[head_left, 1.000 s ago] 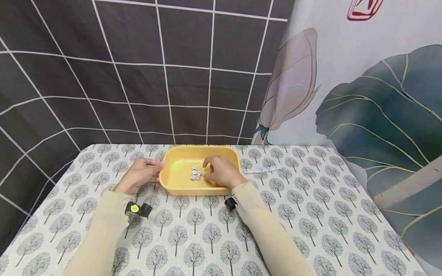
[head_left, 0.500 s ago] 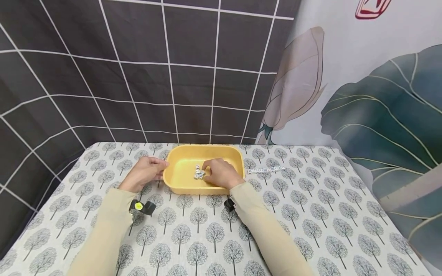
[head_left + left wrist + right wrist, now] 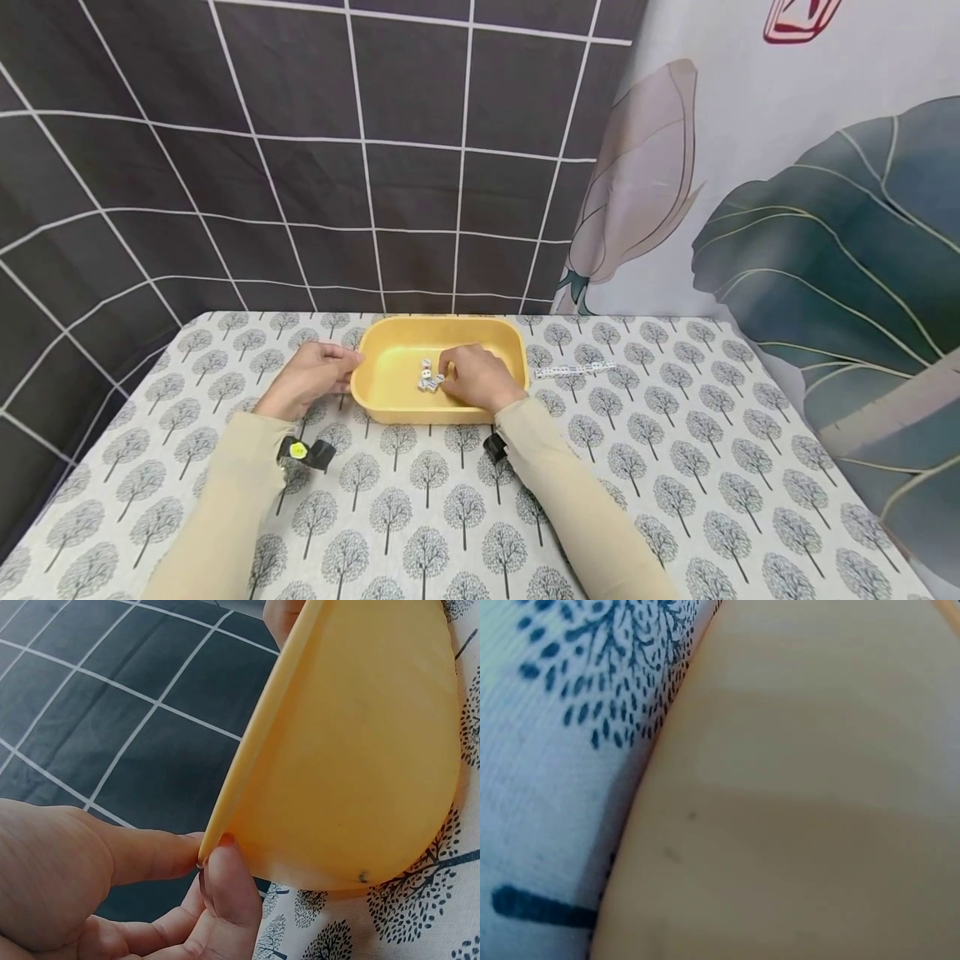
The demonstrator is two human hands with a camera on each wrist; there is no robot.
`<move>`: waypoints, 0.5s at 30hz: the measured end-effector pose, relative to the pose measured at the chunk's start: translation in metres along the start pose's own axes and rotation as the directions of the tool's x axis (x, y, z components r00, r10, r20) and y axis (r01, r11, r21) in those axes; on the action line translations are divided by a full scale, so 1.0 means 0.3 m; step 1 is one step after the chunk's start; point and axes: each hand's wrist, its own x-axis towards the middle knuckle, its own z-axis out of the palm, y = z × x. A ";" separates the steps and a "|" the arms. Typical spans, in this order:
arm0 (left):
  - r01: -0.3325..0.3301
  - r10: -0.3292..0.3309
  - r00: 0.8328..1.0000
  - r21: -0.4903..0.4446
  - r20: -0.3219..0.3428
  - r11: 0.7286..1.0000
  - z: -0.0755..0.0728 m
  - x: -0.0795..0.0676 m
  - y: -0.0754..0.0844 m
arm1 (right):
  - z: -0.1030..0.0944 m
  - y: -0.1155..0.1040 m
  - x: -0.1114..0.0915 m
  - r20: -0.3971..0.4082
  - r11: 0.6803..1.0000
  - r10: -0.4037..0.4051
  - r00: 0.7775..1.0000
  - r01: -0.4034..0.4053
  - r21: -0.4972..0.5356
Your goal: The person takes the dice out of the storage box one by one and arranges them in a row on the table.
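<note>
A yellow plastic basin (image 3: 397,404) stands on the table with several small white dice (image 3: 427,379) lying loose on its floor. My left hand (image 3: 318,375) pinches the basin's left rim; in the left wrist view, thumb and finger (image 3: 232,881) close on the yellow rim (image 3: 238,769). Inside the basin, my right hand (image 3: 480,377) reaches down with curled fingers, a single die (image 3: 440,378) at its fingertips. The right wrist view has only the basin's outer wall (image 3: 780,825) and some cloth, so that hand's fingers are hidden there.
Right of the basin, several dice form a straight row (image 3: 574,370) on the tree-print tablecloth (image 3: 465,508). A dark gridded curtain (image 3: 300,167) hangs behind the table, and a floral curtain (image 3: 787,250) hangs at the right.
My right fingertips have closed in on the dice, and one die now sits against them, slightly apart from the others. The left hand stays on the rim. The head view shifted slightly.
</note>
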 end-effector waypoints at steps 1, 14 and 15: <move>-0.001 0.001 1.000 0.001 0.001 1.000 0.000 0.000 0.000 | -0.001 0.000 0.000 0.001 1.000 0.003 1.000 -0.003 -0.001; 0.002 -0.002 1.000 0.007 -0.001 1.000 0.003 -0.003 0.000 | -0.035 0.008 -0.014 0.002 1.000 0.000 1.000 0.000 0.014; 0.002 -0.002 1.000 0.008 -0.002 1.000 0.004 -0.002 0.000 | -0.042 0.010 -0.017 0.006 1.000 -0.005 1.000 0.005 0.020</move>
